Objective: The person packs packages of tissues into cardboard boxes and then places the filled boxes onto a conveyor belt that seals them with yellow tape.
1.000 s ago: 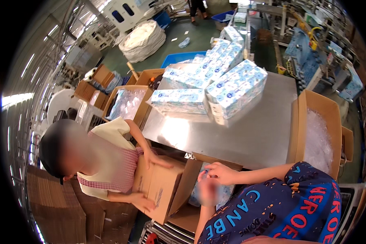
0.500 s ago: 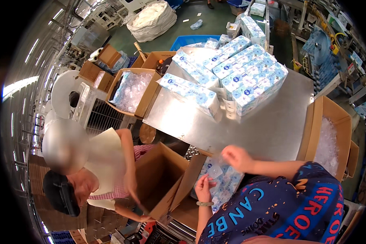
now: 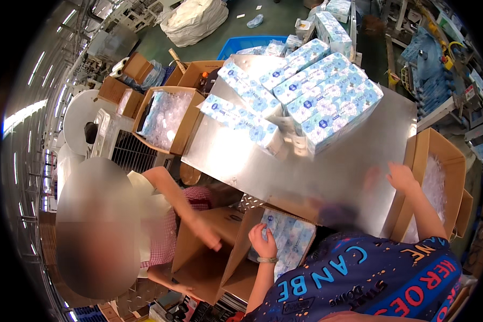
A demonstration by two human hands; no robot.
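My left hand (image 3: pixel 263 240) is over an open carton at the front, thumb apart and fingers loosely bent, with nothing visible in it. Blue-and-white flowered tissue packs (image 3: pixel 295 240) fill this carton (image 3: pixel 240 252). Out to the right, my right hand (image 3: pixel 402 177) hovers above the metal table's right edge, beside a carton (image 3: pixel 416 161) of clear plastic pieces (image 3: pixel 433 180). Its fingers are bent and slightly blurred, so what they hold, if anything, cannot be made out. Several more tissue packs (image 3: pixel 341 110) are lined up on the metal table (image 3: pixel 241 166).
A co-worker at the left has an arm (image 3: pixel 185 214) reaching over an empty-looking open carton (image 3: pixel 198 263) touching mine. Another carton (image 3: pixel 185 126) of clear plastic pieces stands at the table's left. Behind are a blue bin (image 3: pixel 228 47) and a large white sack (image 3: pixel 193 21).
My right hand has swung from over the front carton to the right side. The clear plastic piece by my left hand is no longer seen there. The co-worker has leaned nearer.
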